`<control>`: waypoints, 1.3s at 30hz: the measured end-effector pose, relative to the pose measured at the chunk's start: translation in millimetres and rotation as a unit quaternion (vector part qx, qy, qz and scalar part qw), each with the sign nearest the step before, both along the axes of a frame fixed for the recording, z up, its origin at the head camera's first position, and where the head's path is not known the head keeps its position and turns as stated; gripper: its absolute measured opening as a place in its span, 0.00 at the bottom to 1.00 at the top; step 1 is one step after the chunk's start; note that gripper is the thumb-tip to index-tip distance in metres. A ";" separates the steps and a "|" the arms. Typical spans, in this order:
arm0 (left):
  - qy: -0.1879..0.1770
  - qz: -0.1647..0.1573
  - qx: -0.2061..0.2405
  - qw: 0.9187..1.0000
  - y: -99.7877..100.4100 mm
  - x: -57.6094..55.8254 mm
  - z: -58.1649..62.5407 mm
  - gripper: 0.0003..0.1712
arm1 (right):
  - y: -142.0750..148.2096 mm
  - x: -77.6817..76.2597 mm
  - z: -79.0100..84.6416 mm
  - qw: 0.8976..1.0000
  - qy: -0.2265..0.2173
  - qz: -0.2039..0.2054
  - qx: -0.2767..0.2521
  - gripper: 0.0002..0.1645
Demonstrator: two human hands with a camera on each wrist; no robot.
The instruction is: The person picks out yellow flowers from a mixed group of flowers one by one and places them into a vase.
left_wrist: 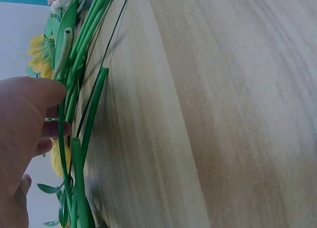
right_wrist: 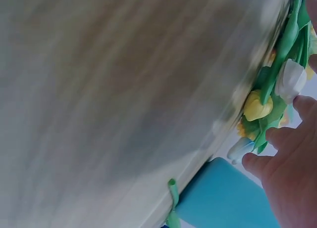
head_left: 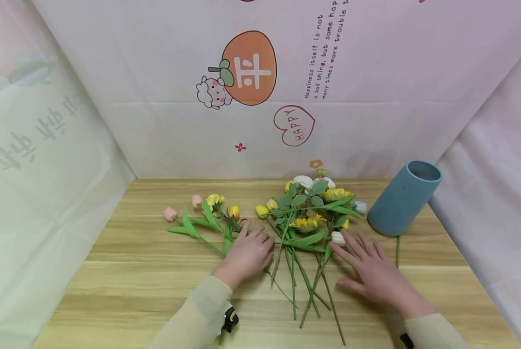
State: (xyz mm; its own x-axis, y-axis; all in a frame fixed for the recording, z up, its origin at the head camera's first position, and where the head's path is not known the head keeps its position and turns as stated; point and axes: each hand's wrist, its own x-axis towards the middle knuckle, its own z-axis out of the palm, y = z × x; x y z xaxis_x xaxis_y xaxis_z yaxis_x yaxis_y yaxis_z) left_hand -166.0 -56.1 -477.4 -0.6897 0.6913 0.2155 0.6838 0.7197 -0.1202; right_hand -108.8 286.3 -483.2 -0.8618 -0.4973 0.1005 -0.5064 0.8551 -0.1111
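Observation:
My left hand (head_left: 248,249) lies over the stems of the left-hand flowers, fingers loosely bent. In the left wrist view, a thin green stem (left_wrist: 62,124) runs past its thumb and fingertips. Pink flowers (head_left: 170,214), a yellow carnation-like bloom (head_left: 215,200) and an orange-yellow bud (head_left: 233,212) spread just beyond it. The right hand (head_left: 373,269) has its fingers spread, with a fingertip right at a white tulip (head_left: 338,238) on the right side of the larger flower pile. Two sunflowers (head_left: 307,223), yellow tulips (head_left: 262,211) and green leaves lie crossed in that pile between the hands.
A blue vase (head_left: 402,198) stands at the back right, with a green stem (head_left: 397,252) showing beside its base. Near the vase lies a pale blue flower (head_left: 359,207). Printed cloth (head_left: 177,140) hangs behind the wooden table (head_left: 125,276) and along both sides.

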 end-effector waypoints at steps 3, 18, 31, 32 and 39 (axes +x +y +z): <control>0.002 -0.002 0.005 1.000 1.9 -0.7 -2.1 0.17 | 3.6 2.7 -2.2 1.000 -0.003 -0.003 -0.004 0.51; 0.027 0.016 0.057 0.998 -2.8 -0.5 -9.3 0.11 | 8.6 12.7 -11.0 0.999 -0.032 -0.008 -0.004 0.44; 0.027 0.012 0.155 0.987 -9.7 2.9 10.5 0.09 | 5.3 12.3 -5.7 0.998 -0.061 -0.013 0.007 0.43; 0.020 0.016 0.164 0.986 -10.4 3.0 12.0 0.09 | 5.0 12.0 -4.7 0.998 -0.064 -0.015 0.007 0.43; -0.015 0.056 0.235 0.970 -17.3 5.3 24.3 0.08 | -1.2 6.2 3.3 0.997 -0.074 -0.009 -0.011 0.41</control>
State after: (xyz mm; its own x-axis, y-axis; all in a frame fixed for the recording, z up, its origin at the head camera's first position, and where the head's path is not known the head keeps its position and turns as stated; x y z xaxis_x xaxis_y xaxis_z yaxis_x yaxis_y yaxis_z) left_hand -160.7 -73.5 -453.2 -0.7649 0.4425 0.4680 0.5970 0.7599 0.2573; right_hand -102.6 285.1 -479.8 -0.8770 -0.4801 -0.0178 -0.4672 0.8609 -0.2013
